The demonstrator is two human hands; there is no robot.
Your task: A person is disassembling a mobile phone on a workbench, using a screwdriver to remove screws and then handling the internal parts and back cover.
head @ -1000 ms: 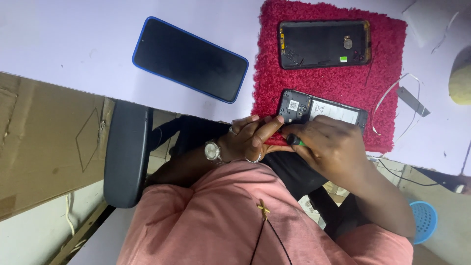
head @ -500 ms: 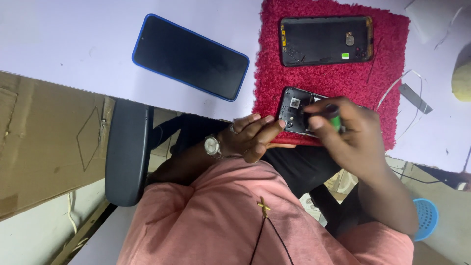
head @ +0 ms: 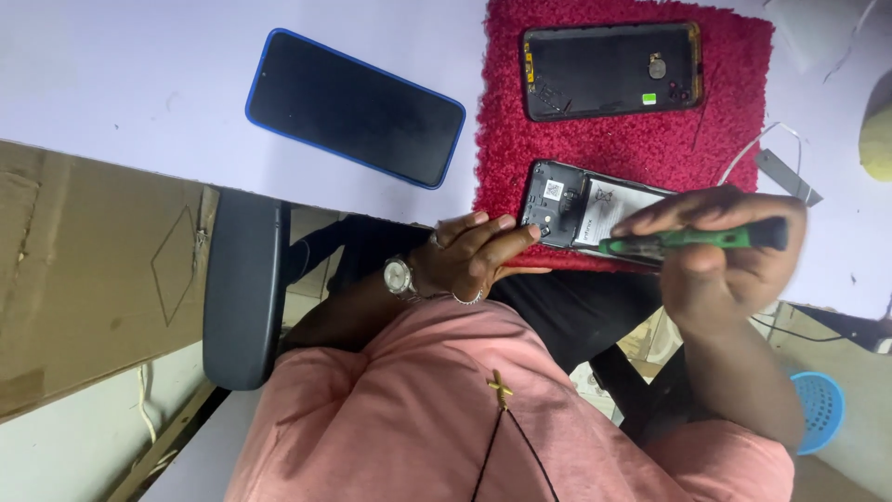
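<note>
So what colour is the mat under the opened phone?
Deep red, fuzzy mat, clearest in the head view.

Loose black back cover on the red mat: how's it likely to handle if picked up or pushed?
The back cover looks like a thin, hollow shell lying inner side up, so probably light and somewhat flexible if twisted. Flat and rectangular, so it shouldn't roll or tip. The fuzzy red mat would likely drag on it rather than let it slide. Small parts show inside it, so edge grips seem safer.

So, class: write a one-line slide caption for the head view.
Left hand steadies an opened phone on a red mat; right hand holds a green screwdriver.
</note>
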